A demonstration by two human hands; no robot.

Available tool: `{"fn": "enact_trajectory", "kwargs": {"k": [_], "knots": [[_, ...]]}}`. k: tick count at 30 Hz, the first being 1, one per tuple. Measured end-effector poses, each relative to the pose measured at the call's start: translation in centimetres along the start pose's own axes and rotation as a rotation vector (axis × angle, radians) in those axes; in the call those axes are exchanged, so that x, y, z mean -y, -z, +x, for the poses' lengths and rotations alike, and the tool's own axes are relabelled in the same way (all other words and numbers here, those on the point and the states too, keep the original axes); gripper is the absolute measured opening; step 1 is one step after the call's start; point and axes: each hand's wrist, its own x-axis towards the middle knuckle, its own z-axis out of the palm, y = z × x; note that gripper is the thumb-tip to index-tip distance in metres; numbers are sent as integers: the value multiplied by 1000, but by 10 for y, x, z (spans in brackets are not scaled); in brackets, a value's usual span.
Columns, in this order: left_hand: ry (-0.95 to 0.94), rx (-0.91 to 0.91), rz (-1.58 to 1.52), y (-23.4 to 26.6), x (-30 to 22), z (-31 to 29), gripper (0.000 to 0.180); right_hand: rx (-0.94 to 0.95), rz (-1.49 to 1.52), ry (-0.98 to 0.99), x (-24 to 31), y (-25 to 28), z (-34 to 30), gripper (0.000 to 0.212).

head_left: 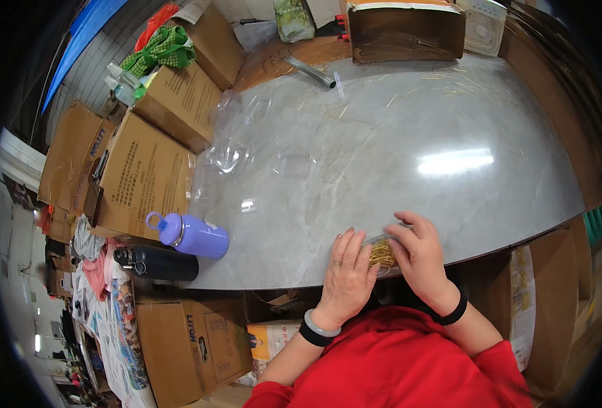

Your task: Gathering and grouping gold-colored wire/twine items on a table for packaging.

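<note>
At the table's near edge, close to my body, a bundle of thin gold wire-like pieces (382,254) sits between my hands. What seems to be clear plastic shows along its far side. My left hand (348,275) presses it from the left, fingers together and thumb against the gold pieces. From the other side my right hand (420,258) curls round it, with thumb and bent fingers at its right end. The exact kind of the gold pieces is too small to tell, and my palms hide part of the bundle.
Loose gold pieces (399,97) lie scattered over the grey table (382,170). Clear plastic pieces (236,153) spread at left. A purple bottle (202,236) and a black bottle (161,264) lie at the near left. Cardboard boxes (144,177) line the left side; an open box (406,34) stands at the back.
</note>
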Motion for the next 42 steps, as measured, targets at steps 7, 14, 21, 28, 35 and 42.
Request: {"fn": "enact_trajectory", "kwargs": {"k": [7, 14, 21, 28, 35, 42], "knots": [[-7, 43, -60, -5, 6, -1, 42, 135, 253, -48, -10, 11, -12, 33], [25, 67, -66, -4, 5, 2, 43, 216, -271, 149, 18, 12, -25, 51], [15, 38, -6, -6, 4, 0, 51, -9, -31, 29, 2, -14, -6, 39], [-7, 68, 95, -10, 6, -4, 56, 83, -66, 82, 0, -9, -14, 44], [44, 119, -5, 1, 5, 2, 65, 350, -240, 174, 0, 7, -13, 70], [61, 147, -538, 11, 20, -3, 101, 304, -274, 295, 8, 3, -3, 77]]}}
